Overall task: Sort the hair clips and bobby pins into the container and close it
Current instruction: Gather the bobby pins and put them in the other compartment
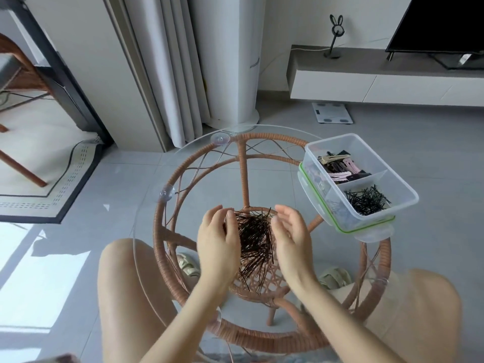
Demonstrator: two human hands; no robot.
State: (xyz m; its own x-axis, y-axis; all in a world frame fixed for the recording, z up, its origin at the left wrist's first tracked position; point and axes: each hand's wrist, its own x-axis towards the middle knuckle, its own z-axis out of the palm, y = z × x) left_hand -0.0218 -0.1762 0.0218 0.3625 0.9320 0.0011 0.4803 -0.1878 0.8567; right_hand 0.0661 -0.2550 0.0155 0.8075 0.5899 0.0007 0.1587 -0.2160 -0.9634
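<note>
The left hand [218, 242] lies with its back to the camera, fingers curved over the left edge of a heap of brown pins [255, 237]. The fingertips touch the pins, but I cannot tell whether any are pinched. The right hand [290, 238] stands on edge just right of the heap, palm inward, fingers loosely cupped and released, holding nothing. The heap sits between the two palms, most pins running roughly away from the person and a few splayed out at the near and far ends.

The pins rest on a round glass top [209, 184] set on a rattan frame [245, 176], whose woven lower shelf shows through the glass under the heap.

At the right edge of the glass, well apart from the hands, an open clear container [403, 195] sits on its lid [366, 227], which has a green seal. A divider [361, 178] splits the container in two. The far part holds clips [337, 166] in pink, black and beige. The near part holds black pins [366, 200].

Bare knees [125, 284] flank the table, and pale sandals [187, 265] show through the glass.

Beyond lie a grey tiled floor, a white scale [332, 113], a curtain [162, 61], a TV [440, 22] on a low unit, and a rug [65, 179] at left.
</note>
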